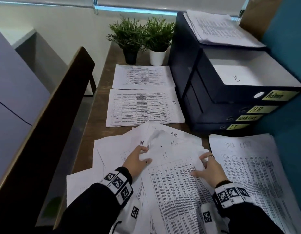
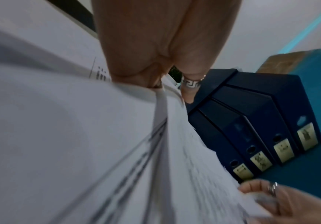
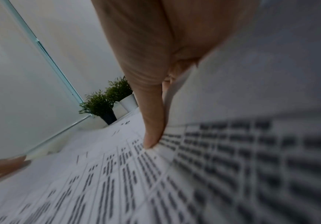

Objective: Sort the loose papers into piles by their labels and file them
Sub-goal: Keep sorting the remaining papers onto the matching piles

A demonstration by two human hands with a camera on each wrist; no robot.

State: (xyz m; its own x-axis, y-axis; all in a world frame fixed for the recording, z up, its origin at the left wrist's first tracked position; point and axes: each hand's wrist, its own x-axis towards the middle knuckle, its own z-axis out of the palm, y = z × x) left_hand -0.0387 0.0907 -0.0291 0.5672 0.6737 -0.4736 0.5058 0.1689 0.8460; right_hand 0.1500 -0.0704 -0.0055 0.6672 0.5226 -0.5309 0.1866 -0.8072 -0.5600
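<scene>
A fanned heap of loose papers (image 1: 112, 154) lies on the desk in front of me. On top is a printed sheet handwritten "IT" (image 1: 173, 179). My left hand (image 1: 144, 155) pinches its upper left edge, thumb on top; the left wrist view shows the left hand (image 2: 155, 86) holding that edge. My right hand (image 1: 199, 166) grips the right edge, with the thumb (image 3: 151, 136) pressing on the print and the fingers under the sheet. Sorted piles lie around: one marked "H.R." (image 1: 143, 107), one behind it (image 1: 143, 76), and a "Task List" pile (image 1: 247, 168) at the right.
Dark blue box files (image 1: 230, 102) labelled Admin, HR, Task List and IT are stacked at the right, with papers (image 1: 218, 26) on top. Two potted plants (image 1: 143, 36) stand at the back of the desk. A dark partition edge (image 1: 45, 124) borders the left.
</scene>
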